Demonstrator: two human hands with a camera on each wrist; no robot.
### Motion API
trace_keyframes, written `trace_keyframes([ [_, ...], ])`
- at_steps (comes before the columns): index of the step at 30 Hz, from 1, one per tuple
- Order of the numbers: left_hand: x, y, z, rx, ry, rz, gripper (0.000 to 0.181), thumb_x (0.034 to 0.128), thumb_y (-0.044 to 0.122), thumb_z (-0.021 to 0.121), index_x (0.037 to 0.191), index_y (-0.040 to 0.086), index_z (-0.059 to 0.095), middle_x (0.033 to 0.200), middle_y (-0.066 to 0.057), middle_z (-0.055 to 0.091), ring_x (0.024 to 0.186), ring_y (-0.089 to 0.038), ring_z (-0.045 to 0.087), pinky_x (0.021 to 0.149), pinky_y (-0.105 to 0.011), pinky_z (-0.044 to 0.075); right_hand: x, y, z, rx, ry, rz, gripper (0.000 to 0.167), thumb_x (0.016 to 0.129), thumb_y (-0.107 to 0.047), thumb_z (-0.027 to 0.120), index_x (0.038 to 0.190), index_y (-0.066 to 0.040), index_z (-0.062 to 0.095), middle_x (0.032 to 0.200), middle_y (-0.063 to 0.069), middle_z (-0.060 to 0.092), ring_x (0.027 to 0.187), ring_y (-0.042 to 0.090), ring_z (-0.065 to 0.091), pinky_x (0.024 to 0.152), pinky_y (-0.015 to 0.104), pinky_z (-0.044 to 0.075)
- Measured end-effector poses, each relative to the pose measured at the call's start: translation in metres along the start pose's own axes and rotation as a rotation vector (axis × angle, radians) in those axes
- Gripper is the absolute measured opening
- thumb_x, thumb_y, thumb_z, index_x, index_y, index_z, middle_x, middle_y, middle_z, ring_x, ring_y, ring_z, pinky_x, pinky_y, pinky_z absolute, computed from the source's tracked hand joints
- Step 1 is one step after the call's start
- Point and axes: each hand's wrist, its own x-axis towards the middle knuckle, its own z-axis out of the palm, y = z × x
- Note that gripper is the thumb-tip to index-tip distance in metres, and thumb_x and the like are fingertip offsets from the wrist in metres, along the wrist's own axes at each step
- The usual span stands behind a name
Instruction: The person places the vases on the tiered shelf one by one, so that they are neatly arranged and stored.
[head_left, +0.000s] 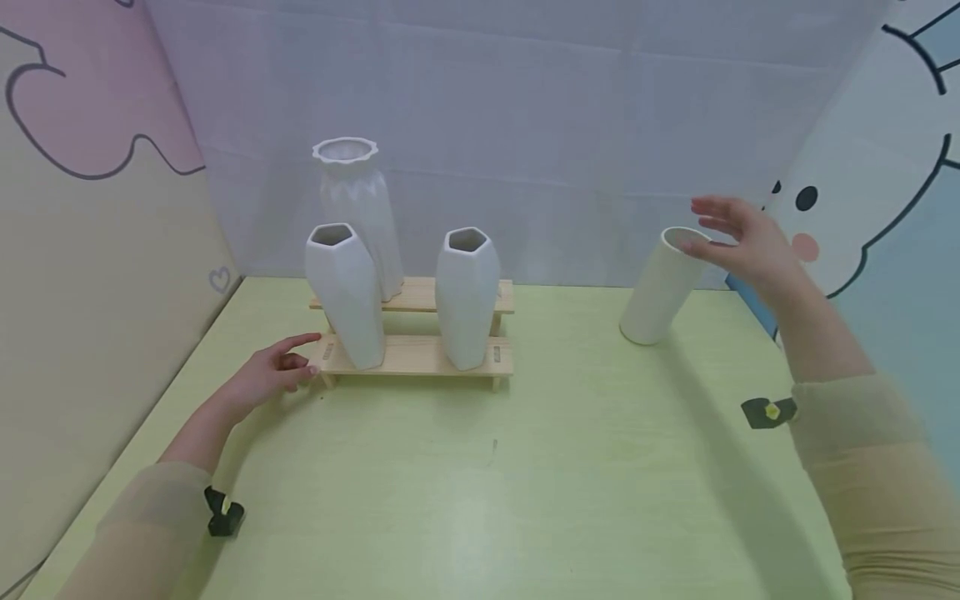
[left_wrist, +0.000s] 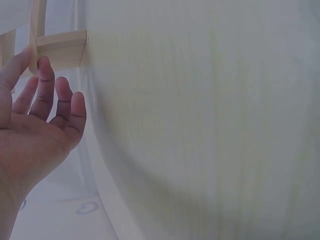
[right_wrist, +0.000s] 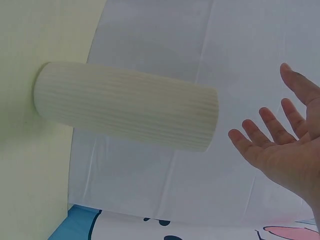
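On the left, a stepped wooden stand [head_left: 408, 354] bears three white vases. My left hand [head_left: 273, 377] is at the left end of its lower board, and the thumb and fingers appear to pinch that end. In the left wrist view, the board's end [left_wrist: 38, 30] stands between them. A cylindrical ribbed vase [right_wrist: 127, 106] stands upright on the table at the right. Beside and above its rim is my right hand [right_wrist: 287, 137], fingers spread and relaxed. The right wrist view shows a gap between this hand and the vase.
Two faceted vases, a left one [head_left: 347, 300] and a right one [head_left: 467, 300], stand on the lower step. A taller vase with a scalloped rim [head_left: 367, 200] stands on the upper step. Pale cloth [head_left: 540, 150] hangs behind the table [head_left: 555, 483], with cartoon panels at both sides.
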Motion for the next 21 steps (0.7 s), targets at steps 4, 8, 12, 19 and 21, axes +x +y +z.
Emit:
trace_keyframes([
  [4, 0.0, 0.0, 0.0, 0.0, 0.004, 0.001, 0.066, 0.0916, 0.031, 0.063, 0.148, 0.017, 0.03, 0.109, -0.02, 0.058, 0.09, -0.019, 0.058, 0.075, -0.031, 0.05, 0.0, 0.012, 0.003, -0.022, 0.02, 0.006, 0.075, 0.087, -0.034, 0.067, 0.149, -0.02, 0.028, 0.154, 0.003, 0.028, 0.139, 0.031, 0.027, 0.106, 0.059, 0.025],
  [8, 0.0, -0.001, 0.0, 0.003, 0.006, 0.003, 0.066, 0.0918, 0.031, 0.062, 0.148, 0.016, 0.03, 0.109, -0.02, 0.059, 0.09, -0.019, 0.058, 0.076, -0.031, 0.051, 0.001, 0.024, 0.006, -0.051, 0.027, 0.023, 0.077, 0.086, -0.038, 0.068, 0.149, -0.019, 0.027, 0.155, 0.009, 0.025, 0.139, 0.036, 0.026, 0.102, 0.063, 0.028],
  [12, -0.001, -0.001, 0.001, -0.005, 0.005, 0.006, 0.066, 0.0921, 0.03, 0.062, 0.148, 0.015, 0.03, 0.108, -0.02, 0.059, 0.09, -0.018, 0.059, 0.076, -0.03, 0.051, 0.002, 0.038, 0.009, -0.07, 0.037, 0.047, 0.078, 0.086, -0.04, 0.068, 0.149, -0.018, 0.028, 0.154, 0.015, 0.023, 0.138, 0.041, 0.024, 0.1, 0.066, 0.028],
  [19, 0.0, -0.001, 0.001, -0.01, 0.006, 0.008, 0.066, 0.0918, 0.029, 0.063, 0.148, 0.015, 0.03, 0.109, -0.021, 0.059, 0.09, -0.016, 0.058, 0.076, -0.03, 0.051, 0.005, 0.057, 0.016, -0.059, 0.09, 0.092, 0.081, 0.084, -0.043, 0.068, 0.149, -0.019, 0.026, 0.155, 0.015, 0.02, 0.137, 0.044, 0.024, 0.099, 0.066, 0.029],
  [21, 0.001, -0.001, 0.001, -0.007, 0.007, 0.008, 0.066, 0.0917, 0.03, 0.063, 0.148, 0.016, 0.03, 0.11, -0.021, 0.059, 0.09, -0.016, 0.058, 0.076, -0.03, 0.051, 0.006, 0.062, 0.017, -0.053, 0.11, 0.113, 0.082, 0.084, -0.045, 0.068, 0.15, -0.02, 0.025, 0.155, 0.016, 0.019, 0.137, 0.045, 0.023, 0.099, 0.066, 0.028],
])
